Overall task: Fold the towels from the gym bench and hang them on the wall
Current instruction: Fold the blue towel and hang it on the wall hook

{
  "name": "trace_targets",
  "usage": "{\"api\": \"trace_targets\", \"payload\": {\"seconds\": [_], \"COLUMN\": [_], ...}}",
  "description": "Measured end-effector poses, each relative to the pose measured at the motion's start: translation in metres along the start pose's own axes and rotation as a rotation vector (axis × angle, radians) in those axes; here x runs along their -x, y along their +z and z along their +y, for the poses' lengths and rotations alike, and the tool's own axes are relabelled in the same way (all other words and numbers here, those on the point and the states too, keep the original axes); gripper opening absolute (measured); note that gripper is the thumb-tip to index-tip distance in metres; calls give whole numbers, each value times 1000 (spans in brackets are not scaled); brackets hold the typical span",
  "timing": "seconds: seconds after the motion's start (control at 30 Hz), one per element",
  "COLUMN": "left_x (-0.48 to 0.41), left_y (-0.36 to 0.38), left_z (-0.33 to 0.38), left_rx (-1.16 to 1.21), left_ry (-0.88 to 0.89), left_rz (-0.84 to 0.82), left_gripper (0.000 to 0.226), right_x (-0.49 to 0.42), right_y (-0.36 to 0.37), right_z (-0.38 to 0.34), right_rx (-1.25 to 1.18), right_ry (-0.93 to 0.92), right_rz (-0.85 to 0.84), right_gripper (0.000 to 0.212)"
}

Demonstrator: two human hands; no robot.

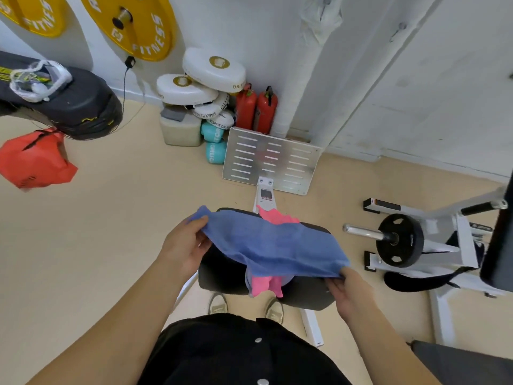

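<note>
A blue towel [272, 245] is stretched in the air just above the black gym bench [222, 273]. My left hand [184, 245] pinches its far left corner and my right hand [351, 293] grips its near right corner. A pink towel [266, 284] lies crumpled on the bench beneath, showing below the blue one's near edge and again past its far edge. Wall hooks [401, 27] stick out of the white wall at the top right; a pale cloth [319, 20] hangs on one.
A metal foot plate [272, 159] stands past the bench. Two red fire extinguishers [256, 108], white pads and teal boxing gloves sit against the wall. A white rack with a black weight plate [399, 240] stands right. A black machine and a red bag [36, 159] are on the left.
</note>
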State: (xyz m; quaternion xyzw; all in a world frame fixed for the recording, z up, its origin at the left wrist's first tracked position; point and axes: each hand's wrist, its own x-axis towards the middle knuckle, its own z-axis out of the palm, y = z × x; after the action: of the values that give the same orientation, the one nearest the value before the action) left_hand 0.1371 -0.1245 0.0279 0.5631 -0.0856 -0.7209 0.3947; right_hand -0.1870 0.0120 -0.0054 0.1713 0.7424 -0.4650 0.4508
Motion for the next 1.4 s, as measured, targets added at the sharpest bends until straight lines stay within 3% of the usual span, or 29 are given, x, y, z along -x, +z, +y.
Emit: {"api": "trace_targets", "payload": {"seconds": [0.1, 0.2, 0.27, 0.33, 0.47, 0.67, 0.77, 0.83, 0.93, 1.07, 1.17, 1.3, 1.4], "left_x": [22, 42, 50, 56, 57, 60, 58, 58, 62, 63, 64, 66, 68], "left_y": [63, 115, 138, 151, 153, 140, 138, 133, 131, 129, 130, 129, 126], "left_z": [-22, -54, -78, -98, -115, -113, -117, -121, -121, -121, -116, -108, -108], "left_rx": [-348, -746, -848, -796, -742, -613, -752, -812, -737, -739, -810, -834, -915], "left_ry": [105, 232, 212, 142, 86, -58, 23, 44, 29, 71, 126, 138, 163], "left_rz": [-24, -172, -271, -317, -199, -217, -103, -117, -170, -126, -125, -205, -257], "left_gripper": [16, 15, 17, 19, 14, 9, 3, 11, 11, 8, 9, 12, 10], "right_x": [37, 59, 70, 77, 81, 77, 71, 67, 57, 47, 40, 30, 27], "right_y": [6, 8, 8, 10, 1, -6, -7, -5, 3, 19, 29, 28, 31], "right_z": [-13, -17, -18, -19, -29, -40, -42, -42, -42, -37, -35, -36, -38], "right_rx": [4, 87, 139, 188, 239, 113, 96, 73, 68, 215, 260, 161, 106], "right_ry": [-92, -185, -210, -205, -162, -8, 8, 44, 32, -32, 71, 325, 282], "right_rz": [-143, -292, -397, -466, -530, -680, -639, -637, -597, -502, -457, -609, -579], "right_gripper": [13, 25, 26, 27, 30, 31, 30, 29, 27, 23, 30, 52, 41]}}
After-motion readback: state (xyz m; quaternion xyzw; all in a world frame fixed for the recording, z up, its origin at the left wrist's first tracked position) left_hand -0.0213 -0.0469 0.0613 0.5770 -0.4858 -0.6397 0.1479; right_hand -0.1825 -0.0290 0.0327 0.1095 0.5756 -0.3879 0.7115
